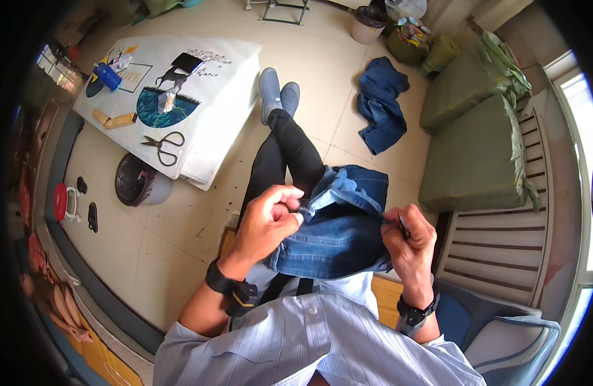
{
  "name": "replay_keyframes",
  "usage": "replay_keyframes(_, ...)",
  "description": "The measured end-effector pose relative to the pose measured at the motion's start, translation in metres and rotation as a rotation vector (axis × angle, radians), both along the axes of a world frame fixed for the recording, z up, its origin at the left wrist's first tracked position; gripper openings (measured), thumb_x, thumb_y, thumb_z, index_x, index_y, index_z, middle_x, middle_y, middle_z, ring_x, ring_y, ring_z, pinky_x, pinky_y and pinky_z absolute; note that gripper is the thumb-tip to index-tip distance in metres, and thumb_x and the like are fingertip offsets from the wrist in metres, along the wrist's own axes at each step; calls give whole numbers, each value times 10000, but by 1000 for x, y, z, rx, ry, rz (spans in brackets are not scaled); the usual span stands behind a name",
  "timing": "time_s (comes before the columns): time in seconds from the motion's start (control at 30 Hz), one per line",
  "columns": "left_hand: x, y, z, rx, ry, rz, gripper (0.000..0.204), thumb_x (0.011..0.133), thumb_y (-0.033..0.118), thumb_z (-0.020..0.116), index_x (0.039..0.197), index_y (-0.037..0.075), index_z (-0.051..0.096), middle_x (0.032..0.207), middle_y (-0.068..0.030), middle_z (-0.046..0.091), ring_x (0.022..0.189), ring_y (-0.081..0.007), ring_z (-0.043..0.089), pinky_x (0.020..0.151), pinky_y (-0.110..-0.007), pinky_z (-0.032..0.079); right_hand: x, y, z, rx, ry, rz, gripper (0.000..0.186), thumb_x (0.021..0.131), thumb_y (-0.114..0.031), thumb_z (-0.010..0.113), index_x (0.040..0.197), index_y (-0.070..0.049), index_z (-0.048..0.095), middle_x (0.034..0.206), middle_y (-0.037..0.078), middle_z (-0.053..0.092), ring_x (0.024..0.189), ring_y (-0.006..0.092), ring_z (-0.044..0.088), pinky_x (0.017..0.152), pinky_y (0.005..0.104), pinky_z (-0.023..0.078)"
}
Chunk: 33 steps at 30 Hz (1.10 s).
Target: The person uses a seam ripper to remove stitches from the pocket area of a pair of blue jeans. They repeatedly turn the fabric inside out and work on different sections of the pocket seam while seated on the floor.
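Blue denim jeans (335, 248) lie bunched across my lap. My left hand (274, 219) pinches a folded edge of the denim near its upper left part, fingers curled. On the right, my right hand (409, 235) is closed around a small dark tool (404, 225), whose exact kind I cannot make out, beside the raised strip of denim. The tool's tip is mostly hidden. My dark-clad legs stretch out crossed beyond the jeans, in grey shoes.
White-covered table (216, 116) at upper left bears black-handled scissors (171, 148) and a blue bottle (107, 77). A bin (135, 183) stands below it. Other jeans (380, 106) lie on the floor, beside green padded bundles (470, 161). Another person's bare legs (68, 309) show at lower left.
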<state>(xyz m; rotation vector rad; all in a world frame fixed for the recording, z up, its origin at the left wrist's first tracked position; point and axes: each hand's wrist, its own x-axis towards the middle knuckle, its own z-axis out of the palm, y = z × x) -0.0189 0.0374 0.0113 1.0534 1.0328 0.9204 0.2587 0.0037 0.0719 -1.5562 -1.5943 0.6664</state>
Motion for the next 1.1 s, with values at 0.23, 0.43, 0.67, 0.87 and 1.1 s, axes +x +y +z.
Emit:
replay_keyframes(0.23, -8, -3, -40, -198, -194, -171, 180, 919, 35, 775, 1064, -7, 677, 950, 24, 666, 839, -45, 600, 758, -231, 505, -6, -11, -10, 34, 119, 50, 241, 765, 143, 622, 952, 11, 700, 798, 67, 621, 700, 150, 601, 651, 283, 482)
replay_keyframes(0.43, -21, 1, -5, 552, 412, 295, 174, 855, -84, 724, 954, 21, 627, 852, -22, 619, 726, -75, 568, 666, -263, 484, -15, -23, -9, 100, -39, 42, 230, 763, 130, 643, 944, -2, 694, 820, 90, 639, 692, 180, 623, 627, 308, 480)
replay_keyframes(0.67, -39, 19, -65, 221, 158, 353, 150, 930, -85, 670, 988, 24, 586, 1167, -98, 660, 983, -108, 641, 861, -279, 521, -36, -29, -27, -441, 551, 164, 93, 898, 33, 713, 989, 14, 714, 833, -7, 658, 693, 50, 552, 616, 225, 425)
replay_keyframes(0.87, -76, 7, -85, 40, 154, 561, 131, 983, 92, 751, 1047, 26, 657, 950, -17, 678, 907, -83, 639, 833, -245, 523, -18, -12, -60, -591, 668, 44, 94, 960, -99, 743, 1035, -42, 745, 773, -61, 643, 607, 5, 483, 537, 204, 368)
replay_keyframes(1.1, -100, -71, -69, -404, 394, 156, 369, 1024, 404, 717, 917, 59, 643, 758, -37, 669, 610, -108, 640, 557, -243, 511, -14, -2, -96, -571, 401, 157, 101, 933, -54, 757, 1022, -24, 721, 773, -67, 605, 650, 18, 479, 592, 225, 385)
